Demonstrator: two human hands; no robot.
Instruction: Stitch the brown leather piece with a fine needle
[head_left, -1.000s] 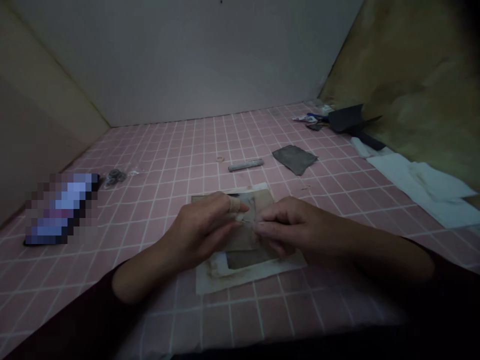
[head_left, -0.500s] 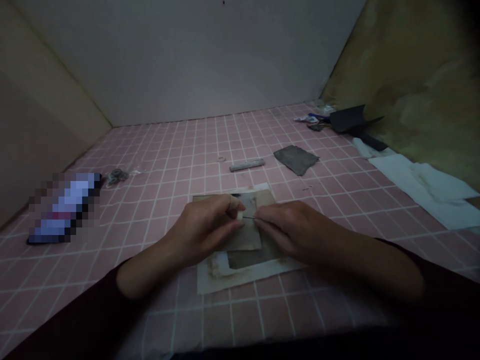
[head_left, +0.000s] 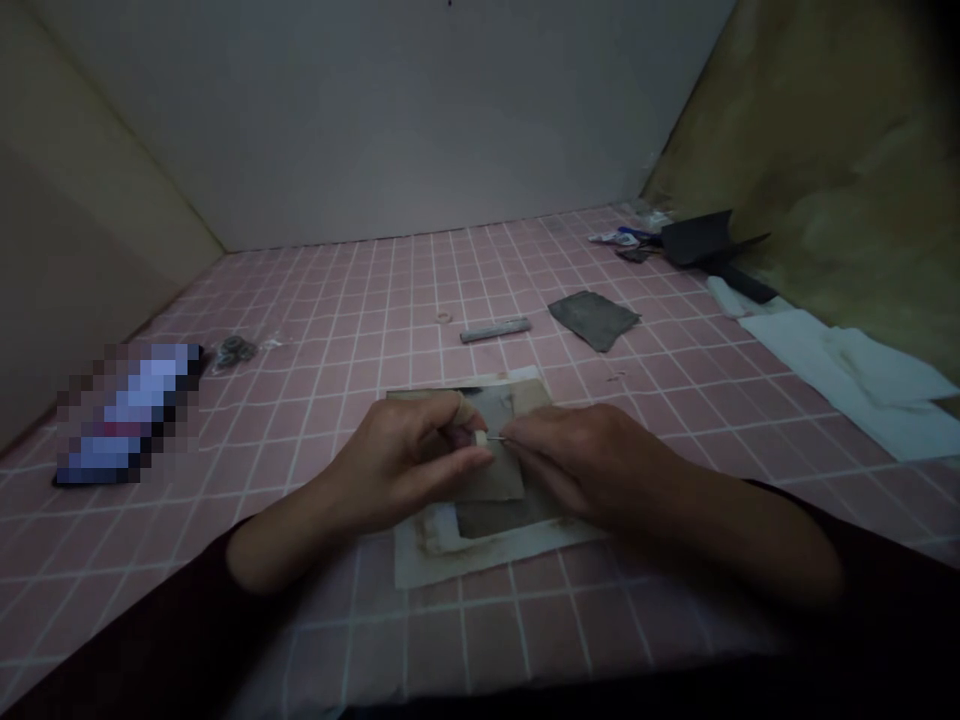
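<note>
My left hand [head_left: 409, 450] is closed, pinching a small whitish piece [head_left: 481, 438] between thumb and fingers; its exact kind is too small to make out. From the right, my right hand [head_left: 581, 455] grips a thin metal tool [head_left: 496, 437], whose tip meets the whitish piece. Most of the tool is hidden in the fingers. Beneath both hands lie stacked worn sheets: a grey-brown sheet [head_left: 491, 487] on top, a darker one [head_left: 495, 519] below, and a stained white sheet [head_left: 420, 570] at the bottom.
On the pink checked cloth [head_left: 337, 300] lie a small pale ring [head_left: 444, 318], a grey tube [head_left: 495, 330] and a dark grey sheet [head_left: 595, 320]. A blurred phone [head_left: 135, 415] and a bag of dark rings [head_left: 235, 350] sit left. White papers [head_left: 847, 380] and black sheeting [head_left: 697, 240] are right.
My left thumb has straightened a little under the whitish piece. The right fingers have shifted slightly left, closer to it, and the metal tool now looks brighter. The sheets stay put.
</note>
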